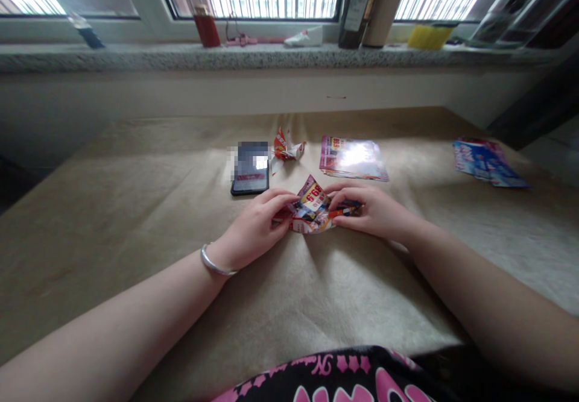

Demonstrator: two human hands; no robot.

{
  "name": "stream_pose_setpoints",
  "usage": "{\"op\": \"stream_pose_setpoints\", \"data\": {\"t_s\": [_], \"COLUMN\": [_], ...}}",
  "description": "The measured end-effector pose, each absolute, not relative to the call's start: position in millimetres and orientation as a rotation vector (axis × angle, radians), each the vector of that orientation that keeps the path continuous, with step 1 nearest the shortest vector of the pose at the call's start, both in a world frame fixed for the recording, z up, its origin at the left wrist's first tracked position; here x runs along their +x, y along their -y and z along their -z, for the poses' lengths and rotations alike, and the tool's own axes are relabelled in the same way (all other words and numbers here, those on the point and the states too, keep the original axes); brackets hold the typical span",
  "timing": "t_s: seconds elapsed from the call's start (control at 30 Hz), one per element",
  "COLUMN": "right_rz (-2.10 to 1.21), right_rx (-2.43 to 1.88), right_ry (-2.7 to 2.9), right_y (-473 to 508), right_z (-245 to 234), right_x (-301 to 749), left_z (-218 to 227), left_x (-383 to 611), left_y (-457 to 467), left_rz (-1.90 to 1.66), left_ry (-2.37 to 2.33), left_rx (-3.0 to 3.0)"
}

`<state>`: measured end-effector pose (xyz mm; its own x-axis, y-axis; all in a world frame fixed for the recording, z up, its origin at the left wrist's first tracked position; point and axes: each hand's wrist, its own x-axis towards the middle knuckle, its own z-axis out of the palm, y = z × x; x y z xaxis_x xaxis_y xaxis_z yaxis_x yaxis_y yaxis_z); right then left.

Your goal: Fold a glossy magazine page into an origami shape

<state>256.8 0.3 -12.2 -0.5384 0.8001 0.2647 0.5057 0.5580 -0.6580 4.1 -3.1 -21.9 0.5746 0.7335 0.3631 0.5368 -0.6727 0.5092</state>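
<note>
Hands (pixel 257 224) (pixel 377 209) hold folded flyer (pixel 312 202) at tan tbl (pixel 325 293) nr windowsill (pixel 158 58).

1. A glossy sheet of printed paper (pixel 312 207) is sitting just off the view's centre, towards 5 o'clock, and is being held at its 9 and 3 o'clock ends
2. It is showing bent and creased, its folds standing open rather than pressed flat
3. At 12 o'clock a pointed flap (pixel 313 197) is rising, its tip showing magenta and its face carrying large red digits over a yellow and white patch
4. The middle is showing dark, many-coloured print, too small for reading
5. At 6 o'clock a white-and-red edge (pixel 306 227) is curving outward
6. Towards 3 o'clock an orange-red part (pixel 335 213) is showing
7. Both ends are being partly hidden
</note>
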Motion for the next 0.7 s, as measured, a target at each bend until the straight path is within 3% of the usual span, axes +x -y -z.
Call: {"op": "stream_pose_setpoints", "data": {"t_s": [0.23,0.7], "right_rz": [-0.787,-0.748], "right_rx": [-1.319,-1.406], "right_ry": [2.090,2.151], "right_y": [2.8,-0.5], "right_z": [14.3,16.4], "right_x": [254.4,254.3], "left_z": [25.7,21.6], "left_x": [3.0,2.5], "left_y": [2.7,4.1], "left_rz": [-0.794,-0.680], "left_ry": [-0.963,-0.963], "left_rx": [2.504,2.548]}}
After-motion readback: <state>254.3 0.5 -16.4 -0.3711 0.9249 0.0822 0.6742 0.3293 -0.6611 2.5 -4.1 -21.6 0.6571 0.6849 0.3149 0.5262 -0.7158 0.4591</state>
